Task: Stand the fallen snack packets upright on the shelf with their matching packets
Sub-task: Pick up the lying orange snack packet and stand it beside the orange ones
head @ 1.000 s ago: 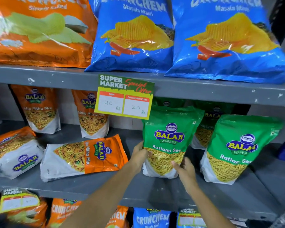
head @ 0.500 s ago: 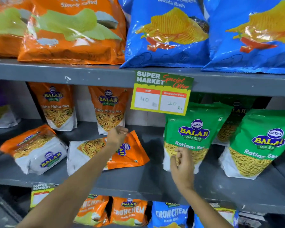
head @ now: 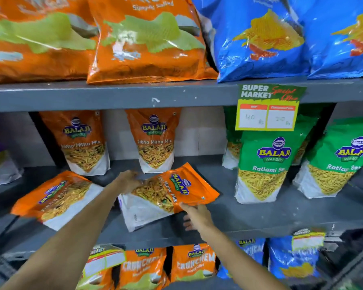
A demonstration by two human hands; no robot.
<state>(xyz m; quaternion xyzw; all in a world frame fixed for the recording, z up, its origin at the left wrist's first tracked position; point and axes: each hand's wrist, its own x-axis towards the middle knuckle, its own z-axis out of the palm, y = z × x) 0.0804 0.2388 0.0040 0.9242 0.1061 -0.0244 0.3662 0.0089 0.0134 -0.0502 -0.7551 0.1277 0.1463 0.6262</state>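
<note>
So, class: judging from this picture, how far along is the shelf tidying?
Done: green Ratlami Sev packets stand upright. In hand: left hand and right hand hold one fallen Tikha Mitha Mix packet. Left: another fallen orange packet, lying before upright Tikha Mitha Mix packets.

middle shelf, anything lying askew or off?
Yes. Two orange Tikha Mitha Mix packets are down rather than upright: one lies flat at the left front; the other is tilted, with the left hand and right hand on it. The two orange packets behind stand upright.
</note>
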